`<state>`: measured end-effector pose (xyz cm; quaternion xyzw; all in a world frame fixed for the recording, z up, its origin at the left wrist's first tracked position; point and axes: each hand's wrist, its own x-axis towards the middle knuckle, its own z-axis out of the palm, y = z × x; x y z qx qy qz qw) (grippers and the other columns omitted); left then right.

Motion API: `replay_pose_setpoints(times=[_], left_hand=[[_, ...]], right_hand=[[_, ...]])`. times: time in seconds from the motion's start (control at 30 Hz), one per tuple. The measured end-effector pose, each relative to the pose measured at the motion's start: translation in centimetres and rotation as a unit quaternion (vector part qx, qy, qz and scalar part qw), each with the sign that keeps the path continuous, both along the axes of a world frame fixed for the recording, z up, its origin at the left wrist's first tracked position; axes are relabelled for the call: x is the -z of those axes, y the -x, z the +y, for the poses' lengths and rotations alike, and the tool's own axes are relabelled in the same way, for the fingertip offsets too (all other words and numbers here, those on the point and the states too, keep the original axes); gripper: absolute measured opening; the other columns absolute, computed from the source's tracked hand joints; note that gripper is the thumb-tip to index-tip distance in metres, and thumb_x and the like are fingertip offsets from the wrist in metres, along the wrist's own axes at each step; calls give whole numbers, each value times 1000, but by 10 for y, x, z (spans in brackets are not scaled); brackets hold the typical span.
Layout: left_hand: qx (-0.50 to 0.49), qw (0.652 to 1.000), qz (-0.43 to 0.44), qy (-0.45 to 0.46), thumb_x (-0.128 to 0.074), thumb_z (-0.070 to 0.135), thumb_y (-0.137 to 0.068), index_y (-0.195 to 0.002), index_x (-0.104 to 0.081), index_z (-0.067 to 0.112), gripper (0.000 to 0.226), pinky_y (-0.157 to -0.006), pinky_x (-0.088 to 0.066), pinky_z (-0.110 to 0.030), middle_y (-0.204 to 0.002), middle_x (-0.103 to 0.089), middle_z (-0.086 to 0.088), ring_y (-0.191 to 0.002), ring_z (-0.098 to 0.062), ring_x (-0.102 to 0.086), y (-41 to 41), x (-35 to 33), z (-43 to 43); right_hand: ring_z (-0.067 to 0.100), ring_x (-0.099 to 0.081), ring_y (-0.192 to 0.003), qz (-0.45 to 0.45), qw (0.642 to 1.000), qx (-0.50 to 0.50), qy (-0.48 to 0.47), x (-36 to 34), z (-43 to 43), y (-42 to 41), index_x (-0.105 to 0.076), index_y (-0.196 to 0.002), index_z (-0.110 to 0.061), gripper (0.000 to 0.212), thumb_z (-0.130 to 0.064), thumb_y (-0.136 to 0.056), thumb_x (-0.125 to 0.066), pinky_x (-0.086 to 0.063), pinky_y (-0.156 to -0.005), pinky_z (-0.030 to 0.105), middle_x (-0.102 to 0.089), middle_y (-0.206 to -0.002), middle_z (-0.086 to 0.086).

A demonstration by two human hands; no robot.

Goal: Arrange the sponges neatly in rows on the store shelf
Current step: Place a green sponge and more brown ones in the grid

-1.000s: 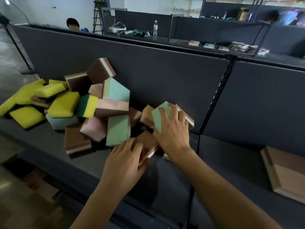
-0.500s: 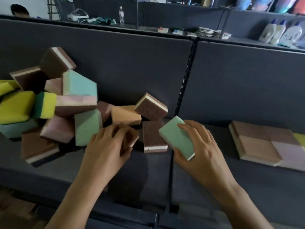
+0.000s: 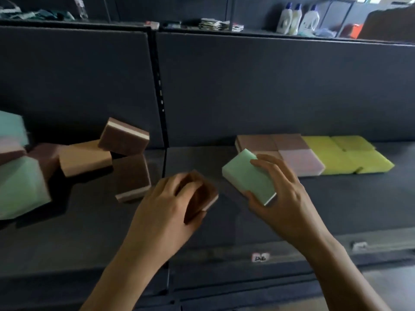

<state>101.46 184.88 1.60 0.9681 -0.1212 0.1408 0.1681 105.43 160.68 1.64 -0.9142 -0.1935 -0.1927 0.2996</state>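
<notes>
The left hand grips a brown sponge, fingers curled over it, low over the shelf. The right hand holds a green sponge tilted, fingers spread along its edges, just beside the left end of the flat rows at the right. A loose pile lies at the left. Risk: a tilted release would leave the green sponge skewed, and fingers brushing the laid rows would push them out of line.
</notes>
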Motion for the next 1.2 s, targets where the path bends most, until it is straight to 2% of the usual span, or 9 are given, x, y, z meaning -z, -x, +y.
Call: replay_pose_setpoints(times=[0.23,0.47,0.63,0.8,0.87,0.97,1.03,1.13,1.2], left_hand=[[89,996,30,-1,-69,45,-77,-129,-57,25,57,-96,-49,-37,-135,-51,3,-118,-20,-52,-21,10,-88],[158,986,47,30,-68,46,-80,-134,-49,35,58,-100,-42,-23,-138,-45,14,-123,-8,-44,-33,14,-148],[166,983,68,32,-66,47,-82,-137,-44,38,60,-104,-40,-25,-142,-40,15,-127,-7,-41,-39,19,-171],[158,983,75,56,-54,70,-79,-139,-43,39,69,-102,-29,-12,-143,-39,21,-128,2,-37,-45,14,-180],[137,987,43,69,-48,72,-81,-137,-45,35,67,-99,-34,-13,-141,-43,17,-125,3,-40,-47,9,-183],[101,992,-31,72,-63,50,-82,-141,-45,23,67,-103,-40,-26,-145,-42,7,-132,-4,-38,-53,2,-186],[95,993,-39,58,-69,42,-80,-143,-42,18,73,-110,-37,-33,-151,-37,5,-139,-8,-33,-58,-2,-186],[91,995,-30,25,-64,48,-77,-143,-43,18,75,-111,-32,-33,-155,-31,5,-140,-12,-32,-63,-9,-183],[88,996,-24,19,-63,52,-75,-140,-46,19,75,-108,-36,-32,-154,-34,7,-138,-11,-37,-64,-10,-178]], right_hand=[[15,-49,-122,9,999,39,-6,4,-79,0,-54,-134,-16,65,-21,-75,-82,-46,-92,27,-49,-139,-5],[15,-49,-122,21,999,32,-27,7,-127,-8,-54,-134,-17,62,-36,-77,-69,-50,-89,31,-48,-140,-7],[15,-50,-121,26,999,10,-37,13,-148,-20,-55,-132,-17,60,-40,-79,-68,-54,-89,37,-48,-139,-7],[16,-51,-123,19,999,-20,-40,11,-163,-36,-56,-130,-14,60,-45,-78,-62,-54,-90,37,-49,-139,-3],[16,-50,-124,15,998,-39,-37,8,-168,-42,-57,-128,-13,59,-43,-78,-63,-54,-90,38,-48,-139,-3],[15,-48,-128,16,993,-106,-41,4,-171,-51,-57,-127,-12,57,-38,-78,-70,-51,-95,38,-47,-141,-3],[15,-46,-130,17,986,-164,-30,2,-169,-55,-56,-127,-10,58,-36,-79,-75,-49,-100,37,-46,-142,-1],[13,-42,-134,40,974,-222,-9,0,-164,-61,-55,-130,-12,60,-32,-80,-79,-49,-102,33,-42,-145,-4],[12,-41,-136,53,968,-247,0,-2,-159,-65,-54,-130,-12,59,-29,-80,-80,-46,-105,30,-41,-147,-4]])
